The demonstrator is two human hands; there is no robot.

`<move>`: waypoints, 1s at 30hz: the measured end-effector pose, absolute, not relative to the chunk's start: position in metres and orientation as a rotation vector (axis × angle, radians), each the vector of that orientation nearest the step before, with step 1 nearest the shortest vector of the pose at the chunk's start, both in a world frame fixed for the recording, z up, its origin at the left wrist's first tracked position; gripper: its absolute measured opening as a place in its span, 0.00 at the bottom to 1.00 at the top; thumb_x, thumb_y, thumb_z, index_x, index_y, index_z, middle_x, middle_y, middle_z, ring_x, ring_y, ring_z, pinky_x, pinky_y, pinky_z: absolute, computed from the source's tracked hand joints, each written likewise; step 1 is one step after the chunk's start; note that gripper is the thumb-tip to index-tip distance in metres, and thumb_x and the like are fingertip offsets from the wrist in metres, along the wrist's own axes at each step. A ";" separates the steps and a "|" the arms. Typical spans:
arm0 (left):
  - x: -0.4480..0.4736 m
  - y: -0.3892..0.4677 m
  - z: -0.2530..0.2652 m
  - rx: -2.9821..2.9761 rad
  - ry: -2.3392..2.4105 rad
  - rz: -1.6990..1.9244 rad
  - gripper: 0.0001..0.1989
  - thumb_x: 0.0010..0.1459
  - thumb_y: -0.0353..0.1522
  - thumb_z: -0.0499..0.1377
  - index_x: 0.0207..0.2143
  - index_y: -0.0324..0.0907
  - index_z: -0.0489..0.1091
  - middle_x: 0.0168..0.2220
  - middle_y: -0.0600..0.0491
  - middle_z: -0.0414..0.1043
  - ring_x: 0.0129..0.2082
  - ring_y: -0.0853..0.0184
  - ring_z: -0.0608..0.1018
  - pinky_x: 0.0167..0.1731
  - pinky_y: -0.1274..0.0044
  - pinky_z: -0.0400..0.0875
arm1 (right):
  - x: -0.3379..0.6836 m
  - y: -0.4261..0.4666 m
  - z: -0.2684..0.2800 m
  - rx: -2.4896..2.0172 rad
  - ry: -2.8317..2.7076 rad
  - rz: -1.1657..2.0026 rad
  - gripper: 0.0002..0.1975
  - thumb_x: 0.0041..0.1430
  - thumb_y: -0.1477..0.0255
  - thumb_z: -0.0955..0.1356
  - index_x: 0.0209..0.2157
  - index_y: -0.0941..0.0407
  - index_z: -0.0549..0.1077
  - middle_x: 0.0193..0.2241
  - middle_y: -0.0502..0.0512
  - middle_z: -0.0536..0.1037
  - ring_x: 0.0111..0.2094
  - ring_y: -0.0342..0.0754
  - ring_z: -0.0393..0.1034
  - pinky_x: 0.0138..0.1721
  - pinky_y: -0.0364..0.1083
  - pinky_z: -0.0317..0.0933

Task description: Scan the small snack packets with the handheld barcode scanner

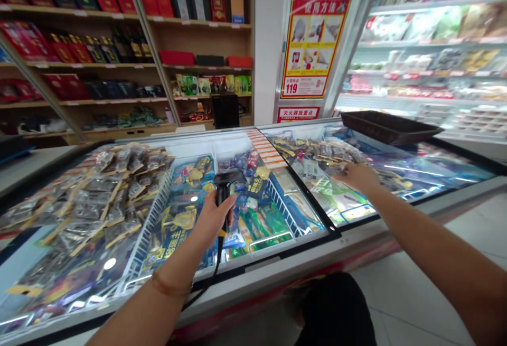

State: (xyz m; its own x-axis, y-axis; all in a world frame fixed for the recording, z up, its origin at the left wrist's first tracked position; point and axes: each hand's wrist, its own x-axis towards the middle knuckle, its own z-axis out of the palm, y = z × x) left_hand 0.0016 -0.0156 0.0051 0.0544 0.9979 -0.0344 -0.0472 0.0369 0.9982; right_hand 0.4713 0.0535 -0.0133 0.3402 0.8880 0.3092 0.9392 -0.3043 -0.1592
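My left hand (218,211) is wrapped round the handle of a black barcode scanner (228,178), held over the chest freezer's glass top; a black cable hangs from its base. Under it, through the glass, lie colourful frozen food packs (184,219) and green packs (269,219) in white wire baskets. My right hand (359,177) reaches to a small heap of clear packets with brownish strips (336,151) on the right part of the freezer. Its fingertips are blurred at the heap's near edge, and whether they grip a packet cannot be made out.
A large pile of similar packets (114,187) covers the left glass. A dark empty tray (390,125) rests at the back right of the freezer. Shelves with boxes (198,61) stand behind, with a lit refrigerated display (431,45) at right. The freezer's front rim (257,277) runs before me.
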 end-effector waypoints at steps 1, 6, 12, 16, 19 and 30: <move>0.001 -0.016 0.006 1.173 1.163 1.169 0.22 0.47 0.45 0.67 0.34 0.44 0.61 0.19 0.62 0.65 0.13 0.73 0.66 0.15 0.80 0.61 | 0.466 0.053 -0.013 -2.366 -1.638 -0.291 0.26 0.50 0.50 0.73 0.41 0.58 0.80 0.45 0.77 0.77 0.50 0.75 0.72 0.45 0.66 0.65; -0.001 -0.019 0.008 1.170 1.166 1.171 0.20 0.49 0.44 0.67 0.33 0.44 0.62 0.18 0.62 0.65 0.13 0.73 0.66 0.15 0.80 0.60 | 0.427 0.057 0.004 -2.668 -1.718 -0.223 0.14 0.57 0.67 0.70 0.42 0.60 0.82 0.46 0.74 0.80 0.49 0.69 0.75 0.43 0.58 0.67; -0.003 -0.020 0.007 1.168 1.148 1.187 0.19 0.51 0.44 0.66 0.33 0.43 0.62 0.19 0.61 0.65 0.14 0.73 0.67 0.16 0.79 0.62 | 0.361 0.072 0.032 -2.553 -1.805 -0.229 0.18 0.61 0.64 0.66 0.43 0.61 0.81 0.44 0.72 0.81 0.48 0.65 0.76 0.42 0.54 0.67; -0.005 -0.019 0.007 1.158 1.163 1.188 0.18 0.51 0.43 0.66 0.34 0.44 0.62 0.20 0.61 0.65 0.14 0.73 0.67 0.16 0.79 0.61 | 0.284 0.087 0.039 -2.283 -1.975 -0.253 0.18 0.63 0.63 0.65 0.43 0.60 0.81 0.40 0.68 0.82 0.45 0.61 0.78 0.42 0.50 0.67; -0.004 -0.019 0.007 1.143 1.180 1.178 0.19 0.50 0.43 0.66 0.34 0.44 0.61 0.19 0.62 0.65 0.14 0.73 0.67 0.15 0.80 0.60 | 0.221 0.096 0.036 -2.083 -2.098 -0.250 0.18 0.64 0.63 0.64 0.46 0.59 0.80 0.41 0.66 0.82 0.45 0.58 0.77 0.43 0.48 0.67; -0.005 -0.017 -0.002 1.140 1.169 1.167 0.20 0.52 0.44 0.66 0.37 0.44 0.61 0.20 0.61 0.67 0.14 0.73 0.67 0.15 0.80 0.60 | 0.194 0.117 0.004 -1.906 -1.986 -0.132 0.35 0.64 0.44 0.60 0.49 0.62 0.76 0.49 0.73 0.77 0.55 0.63 0.69 0.53 0.54 0.61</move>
State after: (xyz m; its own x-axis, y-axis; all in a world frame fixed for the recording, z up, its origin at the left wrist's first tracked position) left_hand -0.0049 -0.0166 -0.0021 0.0367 0.9976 -0.0580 -0.0565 0.0601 0.9966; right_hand 0.1940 0.1168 0.0040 -0.0050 0.9423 0.3349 0.9782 0.0741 -0.1939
